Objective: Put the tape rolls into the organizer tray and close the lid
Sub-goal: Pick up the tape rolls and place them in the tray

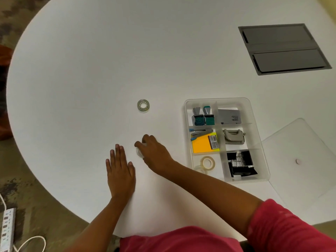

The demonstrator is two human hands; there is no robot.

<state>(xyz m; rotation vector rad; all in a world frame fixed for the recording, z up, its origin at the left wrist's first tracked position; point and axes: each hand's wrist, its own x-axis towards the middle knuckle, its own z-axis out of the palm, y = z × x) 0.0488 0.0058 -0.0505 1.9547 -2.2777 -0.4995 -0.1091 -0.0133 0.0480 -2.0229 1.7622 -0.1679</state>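
A clear organizer tray [253,113] stands on the white table at the right. Its near-left compartment holds two tape rolls [207,162]. One clear tape roll [143,105] lies alone on the table, left of the tray. My right hand [154,151] curls over another clear tape roll [139,152], fingers closed around it on the table surface. My left hand [121,171] rests flat on the table just left of it, fingers apart. The transparent lid [305,160] lies on the table to the right of the tray.
The tray also holds stamps [203,116], a stapler and sticky notes [203,142], a hole punch [233,136] and binder clips [240,163]. A grey cable hatch [283,49] sits far right. A power strip [7,228] lies on the floor at left.
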